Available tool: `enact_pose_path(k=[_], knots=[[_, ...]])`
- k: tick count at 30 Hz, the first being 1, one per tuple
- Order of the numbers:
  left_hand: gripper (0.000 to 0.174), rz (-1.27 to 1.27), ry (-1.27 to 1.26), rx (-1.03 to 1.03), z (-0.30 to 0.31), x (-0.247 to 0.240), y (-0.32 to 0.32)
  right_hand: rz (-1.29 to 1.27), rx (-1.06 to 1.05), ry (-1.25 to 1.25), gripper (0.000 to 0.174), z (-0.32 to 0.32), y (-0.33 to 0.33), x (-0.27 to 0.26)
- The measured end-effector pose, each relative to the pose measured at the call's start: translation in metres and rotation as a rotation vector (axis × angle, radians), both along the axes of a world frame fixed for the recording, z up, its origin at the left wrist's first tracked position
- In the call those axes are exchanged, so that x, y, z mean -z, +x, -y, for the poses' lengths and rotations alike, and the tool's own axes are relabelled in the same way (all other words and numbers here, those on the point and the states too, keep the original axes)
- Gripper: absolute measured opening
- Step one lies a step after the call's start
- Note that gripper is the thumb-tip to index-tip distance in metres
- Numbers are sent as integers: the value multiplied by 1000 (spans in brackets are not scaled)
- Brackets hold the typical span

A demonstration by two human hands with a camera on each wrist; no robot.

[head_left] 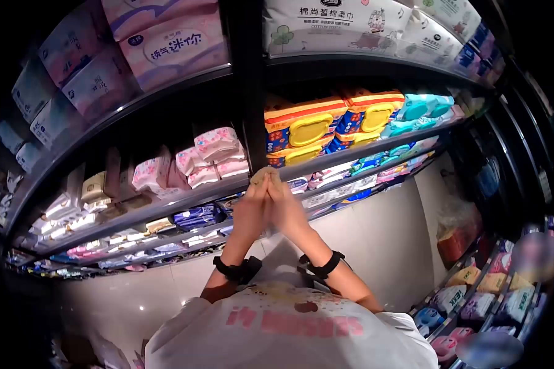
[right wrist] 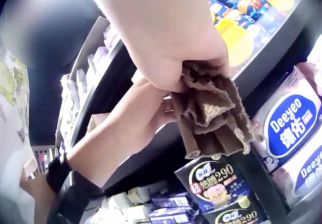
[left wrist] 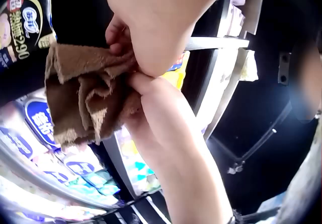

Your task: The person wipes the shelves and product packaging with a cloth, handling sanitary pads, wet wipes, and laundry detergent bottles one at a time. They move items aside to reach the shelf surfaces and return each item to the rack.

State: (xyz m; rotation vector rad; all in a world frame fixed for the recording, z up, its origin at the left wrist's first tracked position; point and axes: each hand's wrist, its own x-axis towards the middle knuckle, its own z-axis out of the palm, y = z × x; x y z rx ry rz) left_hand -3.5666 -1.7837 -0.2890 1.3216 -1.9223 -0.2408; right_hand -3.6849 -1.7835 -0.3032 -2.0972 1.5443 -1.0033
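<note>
Both hands meet in front of the shelf, gripping one bunched brown cloth (left wrist: 83,90) (right wrist: 214,113). In the head view the left hand (head_left: 252,212) and right hand (head_left: 284,206) are side by side, with a bit of the tan cloth (head_left: 261,176) at their fingertips. The left wrist view has the left hand (left wrist: 151,27) at the top, fingers curled on the cloth's edge, and the right hand (left wrist: 153,100) below it. The right wrist view shows the right hand (right wrist: 176,53) over the folds and the left hand (right wrist: 143,116) beside it. Some fingers are hidden by cloth.
Shelves (head_left: 351,158) hold orange-and-blue packs with yellow lids (head_left: 309,129), pink packs (head_left: 216,142) and large white packs (head_left: 326,27). Black packs (right wrist: 216,183) sit beside Deeyeo packs (right wrist: 292,123). Another rack of packs (head_left: 491,283) stands at the lower right, beyond the tiled floor (head_left: 381,246).
</note>
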Motion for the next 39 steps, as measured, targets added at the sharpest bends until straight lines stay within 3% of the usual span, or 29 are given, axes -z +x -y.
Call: enact_pose_path(k=[3, 4, 8, 9, 10, 12, 14, 15, 16, 18, 20, 22, 26, 30, 39], knots=[[53, 51, -20, 43, -2, 10, 2, 135, -124, -153, 55, 9, -15, 20], [55, 33, 95, 39, -10, -9, -2, 120, -102, -91, 54, 5, -19, 4], [56, 116, 38, 58, -4, -65, -24, 232, -41, -388, 58, 10, -36, -46], [54, 74, -199, 75, 7, -68, -35, 223, 22, -400, 60, 14, -41, -54], [54, 103, -255, 71, 13, -75, -43, 188, 45, -460, 65, 21, -48, -57], [51, 116, -225, 112, 22, -85, -60, 115, 125, -340, 67, 29, -60, -61], [50, 104, -150, 178, 26, -80, -69, 351, -2, -57, 66, 45, -74, -29], [50, 90, -81, 233, 27, -78, -74, 87, 42, -151, 62, 40, -77, -31], [50, 75, -89, 236, 27, -76, -77, 71, 44, -157, 62, 40, -80, -29], [48, 84, -579, 246, 28, -81, -78, 115, 11, -320, 59, 45, -79, -28], [43, 118, -604, 74, 34, -99, -79, 173, 45, -281, 59, 42, -75, -37], [41, 124, -568, -28, 49, -116, -77, 48, -21, -327, 61, 38, -72, -52], [41, 232, -471, -100, 60, -118, -77, -21, 6, -442, 66, 49, -65, -55], [39, 172, -532, -95, 62, -116, -74, -92, 223, -448, 65, 51, -87, -49], [35, 234, -531, -152, 69, -110, -77, 122, -26, -357, 47, 47, -76, -33]])
